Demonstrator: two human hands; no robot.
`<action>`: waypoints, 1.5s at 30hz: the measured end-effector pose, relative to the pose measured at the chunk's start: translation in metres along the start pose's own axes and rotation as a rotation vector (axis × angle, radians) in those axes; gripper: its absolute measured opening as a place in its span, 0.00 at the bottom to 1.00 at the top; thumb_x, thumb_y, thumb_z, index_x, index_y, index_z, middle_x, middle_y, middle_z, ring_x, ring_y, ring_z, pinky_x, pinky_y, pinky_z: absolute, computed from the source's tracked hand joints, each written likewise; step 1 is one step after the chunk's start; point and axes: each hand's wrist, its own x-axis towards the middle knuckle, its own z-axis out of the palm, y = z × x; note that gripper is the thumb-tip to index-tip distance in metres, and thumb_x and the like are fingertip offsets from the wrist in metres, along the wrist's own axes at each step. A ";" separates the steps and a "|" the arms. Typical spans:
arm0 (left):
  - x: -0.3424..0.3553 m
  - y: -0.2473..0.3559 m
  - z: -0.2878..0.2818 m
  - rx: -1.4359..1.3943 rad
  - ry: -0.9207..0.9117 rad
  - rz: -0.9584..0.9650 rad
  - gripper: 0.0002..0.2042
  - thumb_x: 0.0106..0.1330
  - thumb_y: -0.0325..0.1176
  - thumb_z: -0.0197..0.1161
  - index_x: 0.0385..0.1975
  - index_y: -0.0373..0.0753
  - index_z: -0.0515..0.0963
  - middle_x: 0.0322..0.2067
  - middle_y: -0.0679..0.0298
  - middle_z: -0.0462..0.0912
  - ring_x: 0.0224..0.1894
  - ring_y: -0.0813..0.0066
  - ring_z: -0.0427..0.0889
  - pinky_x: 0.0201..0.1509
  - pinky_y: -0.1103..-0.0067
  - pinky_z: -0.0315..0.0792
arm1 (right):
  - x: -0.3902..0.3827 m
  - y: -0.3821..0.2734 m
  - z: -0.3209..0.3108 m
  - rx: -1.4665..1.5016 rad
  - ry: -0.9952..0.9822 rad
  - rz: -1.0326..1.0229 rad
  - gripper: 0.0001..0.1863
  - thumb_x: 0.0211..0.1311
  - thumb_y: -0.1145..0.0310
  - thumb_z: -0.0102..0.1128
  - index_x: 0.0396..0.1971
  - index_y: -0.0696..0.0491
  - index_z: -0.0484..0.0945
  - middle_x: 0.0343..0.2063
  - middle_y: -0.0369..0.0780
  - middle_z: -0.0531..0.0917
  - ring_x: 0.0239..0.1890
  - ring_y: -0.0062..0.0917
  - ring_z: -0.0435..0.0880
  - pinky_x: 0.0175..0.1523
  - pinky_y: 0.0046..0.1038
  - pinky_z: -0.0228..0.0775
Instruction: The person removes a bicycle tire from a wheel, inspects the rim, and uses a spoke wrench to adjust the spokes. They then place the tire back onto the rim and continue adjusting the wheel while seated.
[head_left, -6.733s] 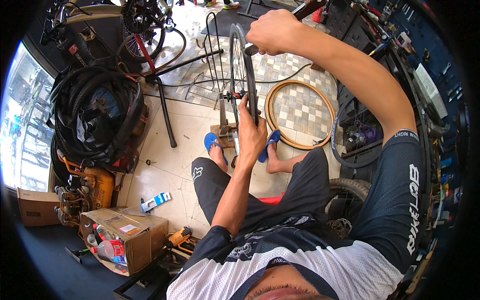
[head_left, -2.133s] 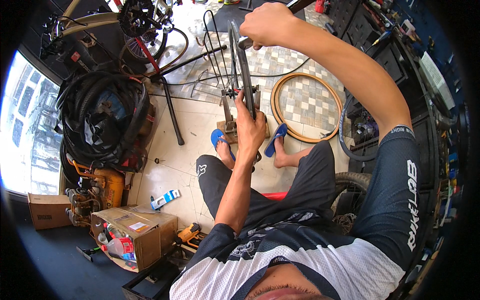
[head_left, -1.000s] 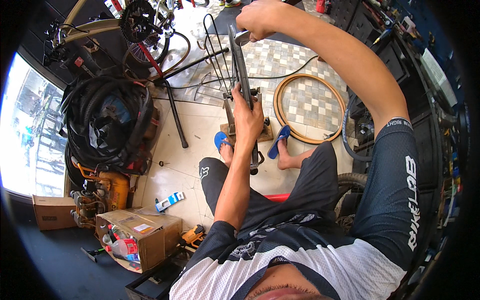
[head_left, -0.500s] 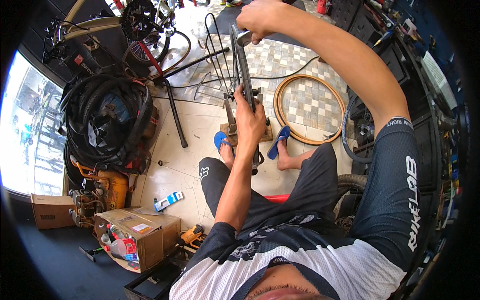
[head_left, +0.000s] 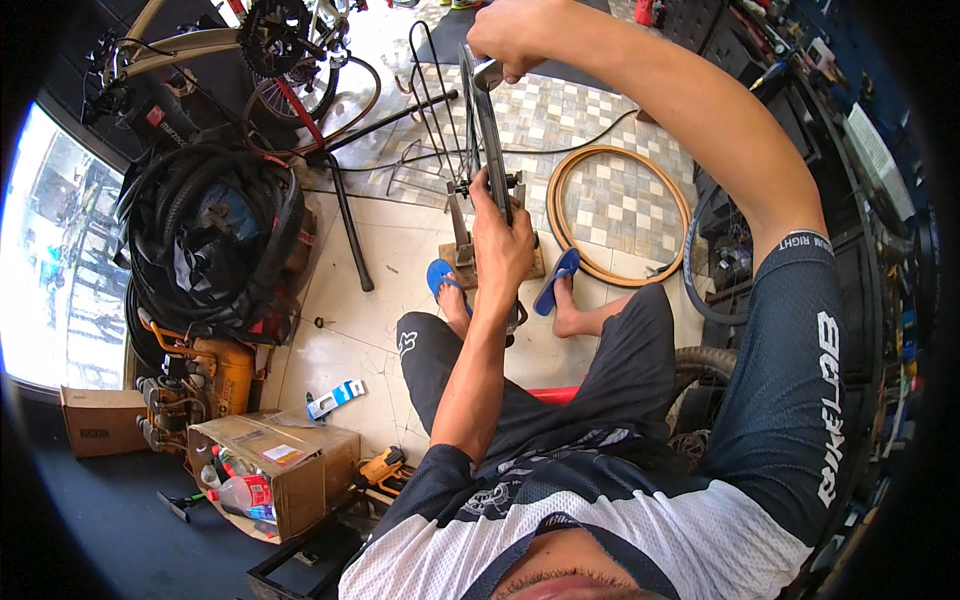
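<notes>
A dark bicycle wheel (head_left: 488,130) stands edge-on between my legs, held in a stand with a wooden base (head_left: 465,275). My left hand (head_left: 503,245) is closed around the near part of its rim, beside the stand's arms. At the far top of the wheel, my right hand (head_left: 520,38) grips a silver metal tool with a rounded head (head_left: 487,75), which lies against the rim. The tool's exact kind does not show, and part of it is hidden in my fingers.
Two tan tyres (head_left: 556,215) lie right of the wheel. A black-legged stand (head_left: 350,220) and a heap of black tyres (head_left: 215,240) are at left, near an orange compressor (head_left: 225,375). A cardboard box (head_left: 300,480) holds bottles. Dark drawers (head_left: 850,290) line the right.
My right hand and the silver tool have shifted very slightly left. My left hand stays on the rim in almost the same place.
</notes>
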 end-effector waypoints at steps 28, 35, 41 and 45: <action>-0.002 0.001 0.001 0.004 0.028 0.051 0.30 0.65 0.20 0.55 0.68 0.33 0.56 0.36 0.47 0.81 0.34 0.50 0.82 0.42 0.61 0.75 | -0.021 -0.004 0.008 0.061 0.083 0.015 0.18 0.52 0.51 0.77 0.38 0.45 0.89 0.34 0.37 0.91 0.39 0.34 0.90 0.38 0.42 0.82; -0.003 0.001 -0.001 0.003 0.030 0.030 0.30 0.65 0.20 0.55 0.69 0.33 0.56 0.35 0.48 0.81 0.34 0.52 0.83 0.41 0.62 0.75 | -0.022 -0.005 0.009 0.083 0.111 0.003 0.17 0.52 0.52 0.77 0.36 0.45 0.89 0.34 0.37 0.91 0.40 0.34 0.90 0.38 0.42 0.82; -0.003 -0.002 0.000 0.020 0.044 0.004 0.30 0.66 0.21 0.55 0.69 0.34 0.57 0.35 0.46 0.81 0.34 0.48 0.84 0.41 0.60 0.75 | -0.001 -0.012 0.005 -0.026 0.099 0.011 0.14 0.52 0.55 0.76 0.32 0.48 0.89 0.34 0.40 0.90 0.40 0.35 0.90 0.38 0.41 0.82; -0.005 -0.003 0.000 0.048 0.040 0.006 0.27 0.68 0.23 0.55 0.67 0.33 0.59 0.37 0.49 0.83 0.36 0.59 0.84 0.42 0.66 0.77 | 0.001 -0.002 0.003 0.031 0.276 0.127 0.12 0.52 0.61 0.73 0.36 0.49 0.89 0.35 0.43 0.90 0.40 0.36 0.90 0.40 0.42 0.83</action>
